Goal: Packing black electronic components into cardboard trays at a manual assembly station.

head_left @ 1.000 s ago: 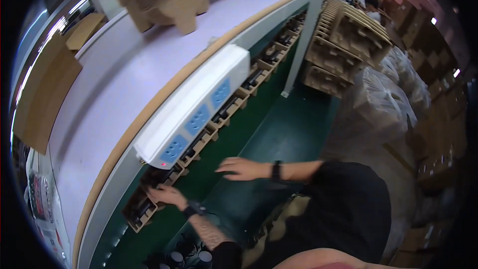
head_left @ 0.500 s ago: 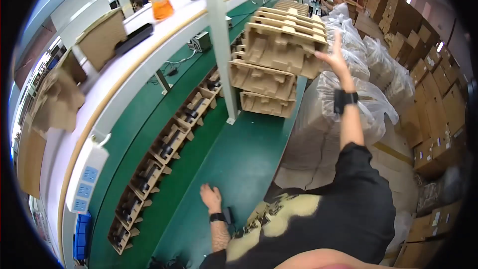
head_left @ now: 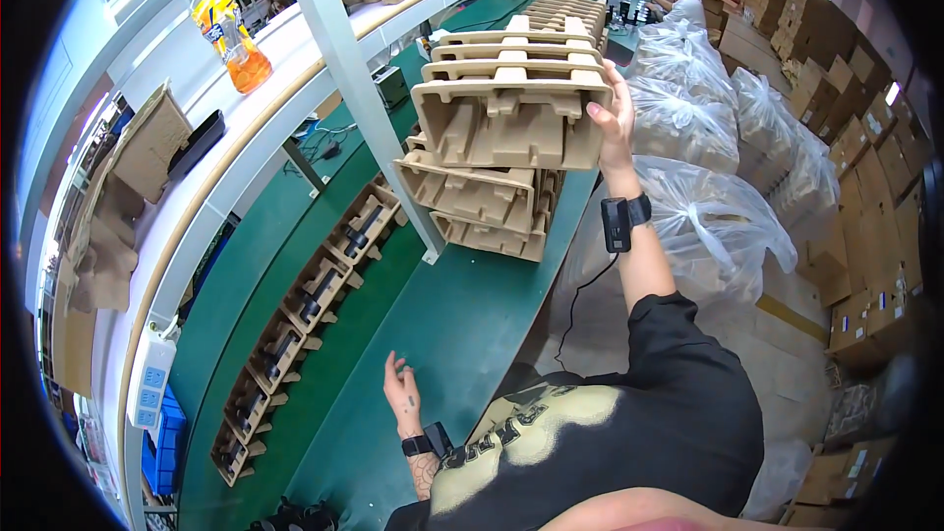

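Reaching up and to the right, the right hand (head_left: 615, 118) grips the edge of the topmost moulded pulp tray (head_left: 511, 118), its fingers (head_left: 598, 110) curled closed over the tray's near corner. This tray sits tilted, partly lifted off the stack of pulp trays (head_left: 487, 202), which stands on the green bench (head_left: 442, 334) beside the white post (head_left: 354, 88). Half a second ago the same hand lay flat on top of the stack; now it has clamped one tray and begun to tip it free, so a single tray appears to be separating from the pile. The left hand (head_left: 401, 395) hovers low over the bench, fingers spread loosely and holding nothing, having lifted from the spot where it rested a moment earlier. A row of filled trays (head_left: 315, 300) runs along the conveyor lane at left. An orange drink bottle (head_left: 231, 34) stands on the upper shelf, and clear plastic sacks (head_left: 708, 206) lie to the right.
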`<state>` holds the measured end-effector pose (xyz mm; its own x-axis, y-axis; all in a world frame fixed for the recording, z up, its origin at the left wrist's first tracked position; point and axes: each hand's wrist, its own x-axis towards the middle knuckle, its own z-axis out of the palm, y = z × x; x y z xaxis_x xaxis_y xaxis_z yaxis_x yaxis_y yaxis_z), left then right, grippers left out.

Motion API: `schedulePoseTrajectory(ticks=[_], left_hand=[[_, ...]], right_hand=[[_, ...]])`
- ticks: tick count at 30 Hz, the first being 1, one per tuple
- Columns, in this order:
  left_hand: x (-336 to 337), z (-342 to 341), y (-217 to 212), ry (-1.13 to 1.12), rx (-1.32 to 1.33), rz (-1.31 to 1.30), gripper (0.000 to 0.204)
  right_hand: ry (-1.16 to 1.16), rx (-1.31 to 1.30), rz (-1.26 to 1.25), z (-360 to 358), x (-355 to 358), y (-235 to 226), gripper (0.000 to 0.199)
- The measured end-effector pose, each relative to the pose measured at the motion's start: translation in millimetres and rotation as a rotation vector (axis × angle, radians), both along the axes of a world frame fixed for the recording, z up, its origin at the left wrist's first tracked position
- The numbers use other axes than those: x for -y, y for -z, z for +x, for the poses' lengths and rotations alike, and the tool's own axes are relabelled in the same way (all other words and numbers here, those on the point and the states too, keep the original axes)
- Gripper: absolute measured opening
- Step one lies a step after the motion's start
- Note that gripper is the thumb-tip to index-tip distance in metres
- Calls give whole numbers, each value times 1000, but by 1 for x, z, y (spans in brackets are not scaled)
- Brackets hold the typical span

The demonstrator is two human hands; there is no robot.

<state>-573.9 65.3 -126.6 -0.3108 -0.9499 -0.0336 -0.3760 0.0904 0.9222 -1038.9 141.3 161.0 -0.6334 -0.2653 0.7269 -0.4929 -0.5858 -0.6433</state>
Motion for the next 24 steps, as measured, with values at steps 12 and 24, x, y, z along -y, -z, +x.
schedulePoseTrajectory(ticks=[12, 24], left_hand=[[-2, 46, -56, -3, -154, -72, 40], [-58, 116, -218, -58, -574, -251, 53]], right_hand=[[18, 261, -329, -4, -24, -48, 49], [-715, 435, 441, 310, -6, 52, 41]])
